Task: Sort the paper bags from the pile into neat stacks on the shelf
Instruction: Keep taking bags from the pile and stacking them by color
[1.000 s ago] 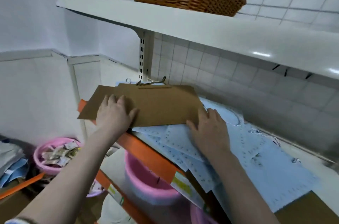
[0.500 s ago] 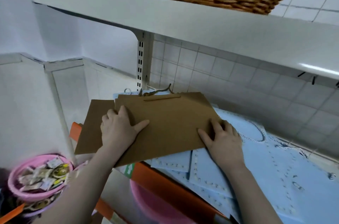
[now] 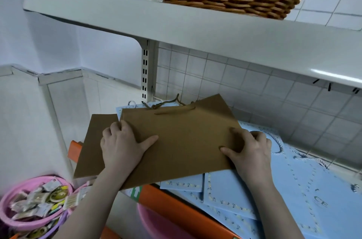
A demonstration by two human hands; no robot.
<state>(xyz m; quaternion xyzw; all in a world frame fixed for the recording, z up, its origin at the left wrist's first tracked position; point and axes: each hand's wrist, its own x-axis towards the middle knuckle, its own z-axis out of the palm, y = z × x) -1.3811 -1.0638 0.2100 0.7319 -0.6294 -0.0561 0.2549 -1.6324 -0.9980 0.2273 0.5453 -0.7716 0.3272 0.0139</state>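
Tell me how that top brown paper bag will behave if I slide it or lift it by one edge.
The top brown paper bag lies flat and creaseless under the left hand and right hand, so it is probably fairly stiff yet light. Resting on smooth blue bags, it would likely slide easily. Its cord handles hang loose and may snag.

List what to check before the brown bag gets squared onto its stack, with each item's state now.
1. Left hand grips the top brown bag at its left edge: ok.
2. Right hand holds its right edge: ok.
3. Top bag lined up with the brown bag beneath: not ok, offset and skewed.
4. Bags inside the orange shelf edge: not ok, they overhang.
5. Cord handles tucked flat: not ok.
6. Blue bags sorted: not ok, spread out.
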